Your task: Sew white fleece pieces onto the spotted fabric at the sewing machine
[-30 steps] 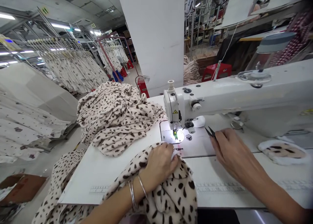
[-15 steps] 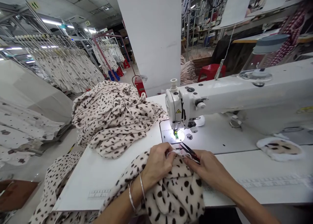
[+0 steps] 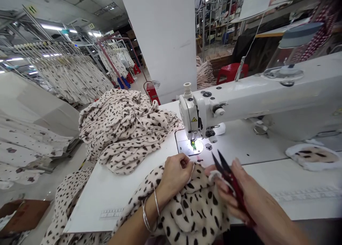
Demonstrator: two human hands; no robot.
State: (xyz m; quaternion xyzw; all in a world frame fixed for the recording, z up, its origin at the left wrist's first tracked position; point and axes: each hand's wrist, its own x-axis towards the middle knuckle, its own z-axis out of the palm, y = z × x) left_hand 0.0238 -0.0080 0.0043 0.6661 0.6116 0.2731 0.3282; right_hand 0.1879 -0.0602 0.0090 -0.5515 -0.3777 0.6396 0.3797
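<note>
My left hand (image 3: 176, 173) is closed, pinching the edge of a cream fleece cloth with dark spots (image 3: 195, 213) that hangs over the table's front edge. Dark-bladed, red-handled thread snips (image 3: 235, 186) lie in my right hand (image 3: 248, 191), blades up and apart from the cloth. A small white scrap (image 3: 216, 175) also sits among the right fingers, which are a little blurred. Just beyond my hands is a white sewing machine (image 3: 213, 109), its lit needle area and green-marked presser foot (image 3: 193, 144) above the plate.
A large heap of the same spotted fleece (image 3: 125, 127) covers the table's left side. To the right lies an oval white-edged spotted piece (image 3: 312, 156). A white pillar (image 3: 165, 38) stands behind the machine, and hanging garments (image 3: 66, 66) line the left. A cardboard box (image 3: 25, 218) is on the floor.
My right hand has drawn back from the cloth edge towards the right and nearer me, turning the snips upright with a white scrap in its fingers. My left hand still grips the cloth.
</note>
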